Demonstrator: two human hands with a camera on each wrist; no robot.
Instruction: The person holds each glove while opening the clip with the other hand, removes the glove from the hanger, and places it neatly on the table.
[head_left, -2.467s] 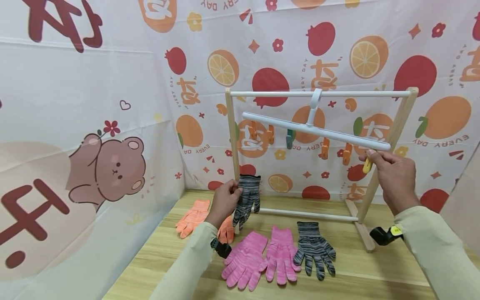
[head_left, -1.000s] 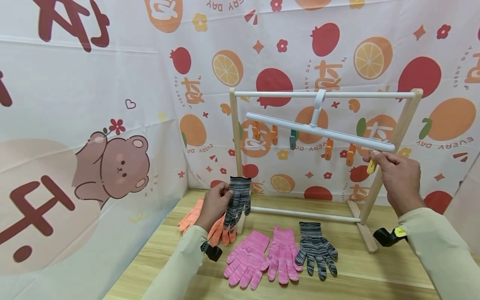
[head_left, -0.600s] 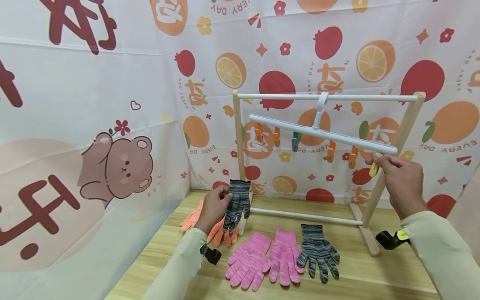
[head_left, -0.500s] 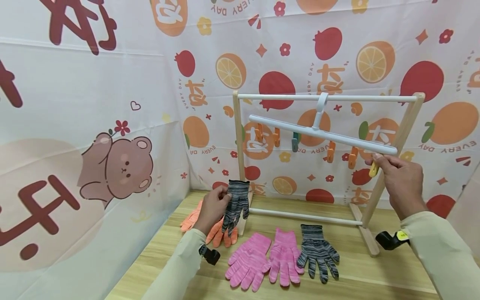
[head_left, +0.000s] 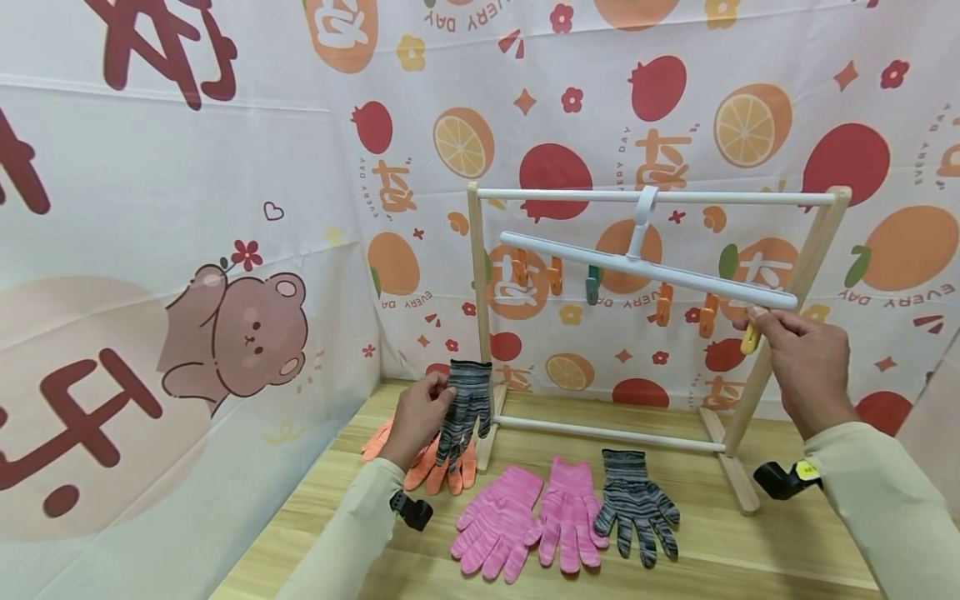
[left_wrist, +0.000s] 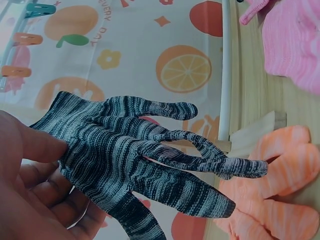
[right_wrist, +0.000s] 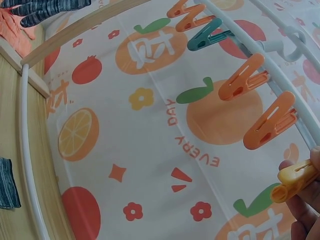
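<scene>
My left hand [head_left: 420, 412] pinches a grey-and-black striped knit glove [head_left: 468, 404] near its cuff. The glove hangs fingers down in front of the rack's left post, above an orange glove [head_left: 442, 471]. My right hand [head_left: 806, 358] pinches a yellow clothespin [right_wrist: 297, 179] at the right end of a white hanger [head_left: 652, 268]. That hanger hooks over the rack's top bar and tilts down to the right. Along it hang orange clothespins [right_wrist: 270, 120] and a green clothespin [right_wrist: 207, 35], with nothing clipped in them.
On the wooden table [head_left: 720, 550] lie two pink gloves [head_left: 498, 521] and another striped glove [head_left: 637, 504]. A wooden rack [head_left: 795, 275] with white bars stands behind them. Part of a second orange glove [head_left: 377, 440] shows left of my left hand. Printed cloth [head_left: 255, 150] covers the walls.
My left hand has drawn the striped glove left and slightly down, away from the rack's left post. My right hand keeps its grip on the yellow clothespin. The head view has shifted slightly.
</scene>
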